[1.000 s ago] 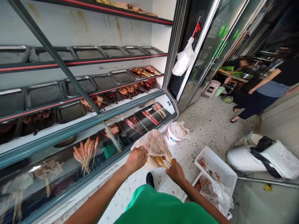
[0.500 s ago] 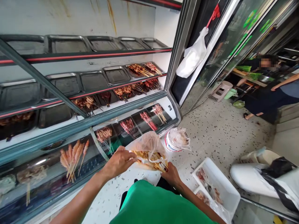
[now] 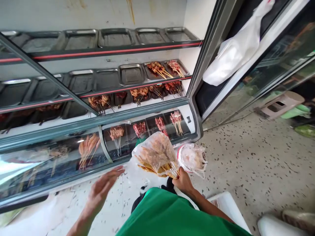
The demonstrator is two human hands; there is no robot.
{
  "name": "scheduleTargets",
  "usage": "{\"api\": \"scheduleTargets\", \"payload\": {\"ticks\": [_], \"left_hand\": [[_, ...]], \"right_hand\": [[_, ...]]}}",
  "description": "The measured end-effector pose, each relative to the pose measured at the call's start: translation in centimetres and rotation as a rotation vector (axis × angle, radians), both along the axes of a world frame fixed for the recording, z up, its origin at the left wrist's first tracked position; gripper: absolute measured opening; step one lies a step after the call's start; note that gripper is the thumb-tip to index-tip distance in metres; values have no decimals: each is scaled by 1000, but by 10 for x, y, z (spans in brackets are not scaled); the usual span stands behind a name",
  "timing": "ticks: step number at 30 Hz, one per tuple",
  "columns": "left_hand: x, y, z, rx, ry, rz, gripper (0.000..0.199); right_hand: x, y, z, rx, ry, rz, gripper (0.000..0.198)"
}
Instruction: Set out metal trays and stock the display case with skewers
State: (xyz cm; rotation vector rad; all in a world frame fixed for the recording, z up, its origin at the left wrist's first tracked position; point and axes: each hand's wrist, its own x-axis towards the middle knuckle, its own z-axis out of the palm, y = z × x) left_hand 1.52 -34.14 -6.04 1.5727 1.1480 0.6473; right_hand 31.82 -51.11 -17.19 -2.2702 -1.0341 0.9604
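Note:
My right hand (image 3: 183, 181) is closed around the stick ends of a bunch of skewers (image 3: 157, 168). A clear plastic bag (image 3: 155, 147) covers much of the bunch, and the yellowish-brown food shows through it and along its lower edge. To the left, apart from the bag, my left hand (image 3: 104, 187) is held in the air with its fingers stretched out and nothing in it. Just beyond the bag stands the glass-fronted display fridge (image 3: 56, 126), with raw meat skewers (image 3: 139, 128) behind the lower glass.
Metal trays (image 3: 115, 37) line the fridge shelves, some with skewers on them. A bucket topped with a bagged bundle (image 3: 193, 157) stands on the speckled floor to the right. Nearer me is a white bin (image 3: 228, 206). A white bag (image 3: 236, 52) hangs beside the fridge frame.
My left hand has let go of the bag and moved left and down, its fingers now straight. My right hand still grips the skewers. The view has turned left.

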Motion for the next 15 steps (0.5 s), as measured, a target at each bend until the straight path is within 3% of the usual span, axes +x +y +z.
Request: {"api": "scheduleTargets", "payload": {"ticks": [2, 4, 6, 8, 11, 15], "left_hand": [[5, -2, -10, -170, -173, 327, 38], [14, 1, -25, -393, -196, 481, 57], [26, 5, -42, -666, -220, 423, 69], [38, 6, -58, -811, -316, 275, 70], [50, 4, -79, -798, -408, 97, 68], [55, 2, -92, -798, -475, 41, 66]], "right_hand": [[5, 5, 2, 4, 8, 28, 27], [6, 8, 3, 12, 22, 53, 27], [3, 9, 1, 21, 48, 79, 27], [-2, 9, 0, 17, 76, 103, 26], [-9, 8, -1, -2, 78, 114, 27], [-10, 7, 3, -19, 15, 88, 28]]}}
